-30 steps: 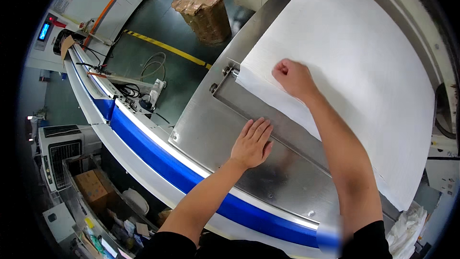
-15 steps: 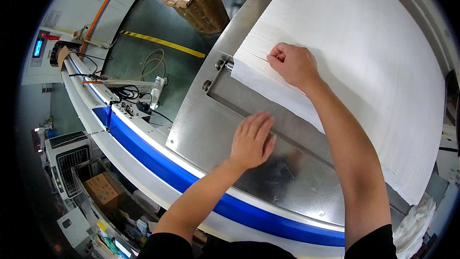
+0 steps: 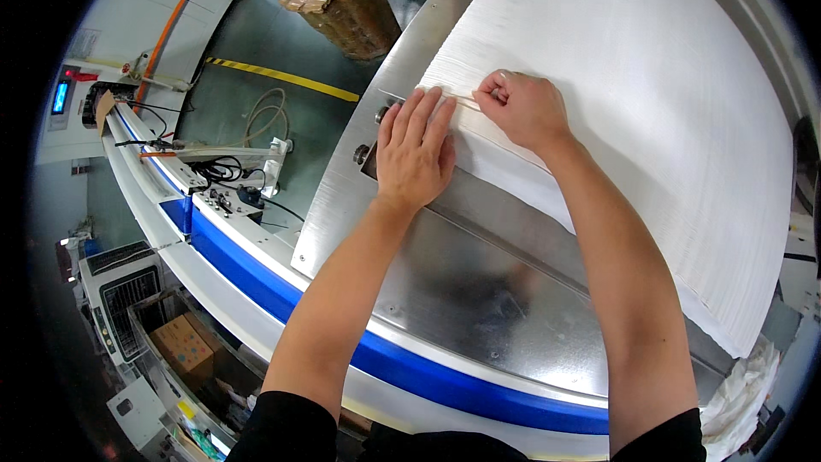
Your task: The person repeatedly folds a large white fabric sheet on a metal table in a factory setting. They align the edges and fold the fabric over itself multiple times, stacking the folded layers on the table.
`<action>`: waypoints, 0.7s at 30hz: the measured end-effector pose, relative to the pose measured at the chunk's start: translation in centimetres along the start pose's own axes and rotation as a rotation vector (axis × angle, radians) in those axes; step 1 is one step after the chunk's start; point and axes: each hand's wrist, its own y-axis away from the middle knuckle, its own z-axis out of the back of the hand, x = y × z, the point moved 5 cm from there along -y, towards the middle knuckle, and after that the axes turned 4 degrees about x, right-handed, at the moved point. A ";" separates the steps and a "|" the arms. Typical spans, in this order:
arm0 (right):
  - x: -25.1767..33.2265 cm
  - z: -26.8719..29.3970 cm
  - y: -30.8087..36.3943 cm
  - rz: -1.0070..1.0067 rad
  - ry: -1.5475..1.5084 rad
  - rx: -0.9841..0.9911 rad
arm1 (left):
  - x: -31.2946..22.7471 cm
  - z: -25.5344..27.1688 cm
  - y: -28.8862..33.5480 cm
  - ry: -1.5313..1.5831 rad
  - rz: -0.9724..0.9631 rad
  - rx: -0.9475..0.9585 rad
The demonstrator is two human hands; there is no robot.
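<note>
A broad stack of thin white sheets [image 3: 650, 120], its layers showing along the edges, lies on the steel table [image 3: 462, 274]. At its left corner my left hand [image 3: 415, 150] rests palm down, fingers stretched out and nearly together, the fingertips touching the stack's edge. Just to the right, my right hand [image 3: 526, 111] is closed in a pinch at the edge of a top white sheet. A thin raised line of the sheet runs between the two hands. What lies inside the pinch is mostly hidden by the fingers.
Dark knobs [image 3: 362, 154] stick up left of the stack. A blue strip [image 3: 410, 376] runs along the table's near side. Beyond are a wrapped brown bundle [image 3: 342, 8] and yellow floor tape [image 3: 282, 77]. Crumpled white plastic [image 3: 744, 393] hangs at lower right.
My left hand has moved up and away from me, from above the steel surface onto the stack's left corner. My right hand stays pinched at nearly the same spot.
</note>
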 end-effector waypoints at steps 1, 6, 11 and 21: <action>-0.1 0.0 0.0 0.000 0.011 0.000 | 0.0 -0.1 0.1 -0.008 0.007 0.009; 0.1 -0.1 0.0 0.002 0.000 0.005 | 0.4 0.2 1.1 -0.047 0.012 -0.055; 0.3 0.2 0.6 -0.002 -0.052 0.019 | 0.2 1.7 2.5 -0.097 -0.029 -0.010; -5.9 5.6 21.9 -0.286 0.325 -0.203 | 0.5 3.2 0.6 -0.242 -0.306 0.424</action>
